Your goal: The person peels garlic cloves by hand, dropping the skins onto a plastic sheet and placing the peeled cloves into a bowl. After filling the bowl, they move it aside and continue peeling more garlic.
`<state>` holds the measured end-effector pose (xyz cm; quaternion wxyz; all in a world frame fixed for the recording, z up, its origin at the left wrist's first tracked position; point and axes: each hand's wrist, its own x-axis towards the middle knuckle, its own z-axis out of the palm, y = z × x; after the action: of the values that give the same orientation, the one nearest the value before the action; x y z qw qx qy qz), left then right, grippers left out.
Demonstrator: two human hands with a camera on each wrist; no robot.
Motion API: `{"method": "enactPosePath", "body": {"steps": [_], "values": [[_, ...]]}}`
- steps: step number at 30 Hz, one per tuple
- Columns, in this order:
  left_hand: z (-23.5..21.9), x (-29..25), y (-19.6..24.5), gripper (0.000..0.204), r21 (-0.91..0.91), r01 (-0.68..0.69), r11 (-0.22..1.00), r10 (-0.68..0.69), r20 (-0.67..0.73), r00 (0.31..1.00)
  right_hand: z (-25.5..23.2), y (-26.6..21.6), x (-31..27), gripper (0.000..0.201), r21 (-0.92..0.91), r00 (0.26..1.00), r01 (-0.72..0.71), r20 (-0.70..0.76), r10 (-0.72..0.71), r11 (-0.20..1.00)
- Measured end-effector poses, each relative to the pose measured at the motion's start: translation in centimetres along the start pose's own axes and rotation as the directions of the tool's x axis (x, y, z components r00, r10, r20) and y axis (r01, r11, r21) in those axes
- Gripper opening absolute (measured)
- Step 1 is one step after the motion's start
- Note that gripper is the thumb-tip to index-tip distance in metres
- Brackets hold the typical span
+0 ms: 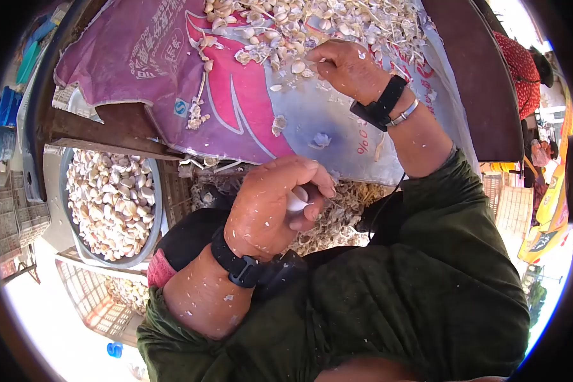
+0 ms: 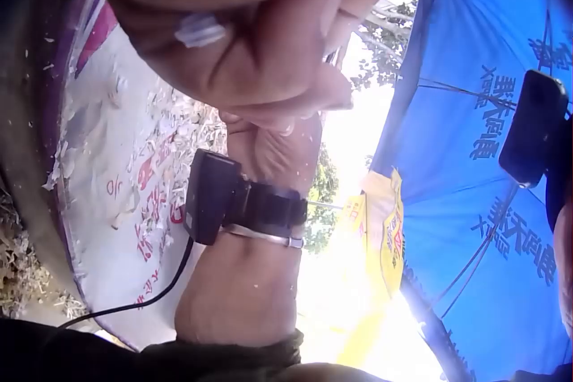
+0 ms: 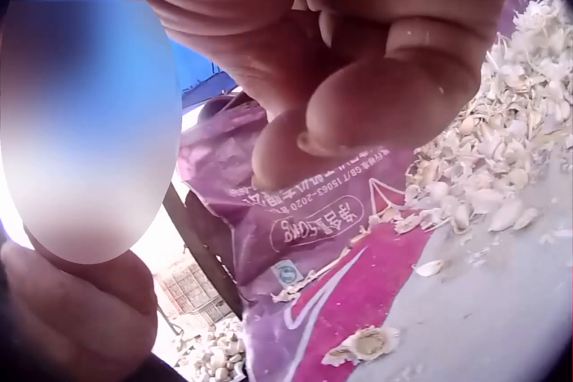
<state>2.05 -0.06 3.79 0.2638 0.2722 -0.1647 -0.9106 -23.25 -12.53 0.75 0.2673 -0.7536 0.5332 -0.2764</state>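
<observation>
My left hand (image 1: 270,204) is curled palm up round a white garlic clove (image 1: 296,198), in front of the table's near edge; in the left wrist view a flake of skin (image 2: 200,31) sticks to this hand (image 2: 260,51). Over the near edge of the garlic pile (image 1: 363,22), my right hand (image 1: 350,69) bends its fingers downward. The right wrist view shows the right hand's (image 3: 358,86) thumb and fingertip drawn together, with no held thing visible between them. A loose clove (image 1: 298,66) lies just below those fingertips.
A printed purple and pink sack (image 1: 140,70) covers the table, with scattered skins on it. At the left stands a round tub (image 1: 159,210) full of cloves, above a crate (image 1: 95,309). Dry skins (image 1: 337,219) are heaped below the table edge. A person in red (image 1: 519,70) is at the right.
</observation>
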Motion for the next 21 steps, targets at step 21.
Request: {"method": "enactPosePath", "body": {"steps": [21], "values": [[-0.8, 0.9, -1.1, 0.022, 0.070, -0.028, 0.997, 0.040, -0.175, 0.984, 0.8, -11.3, -1.9, 0.018, 0.799, 0.963, -0.262, 0.256, 0.087, 0.542]]}}
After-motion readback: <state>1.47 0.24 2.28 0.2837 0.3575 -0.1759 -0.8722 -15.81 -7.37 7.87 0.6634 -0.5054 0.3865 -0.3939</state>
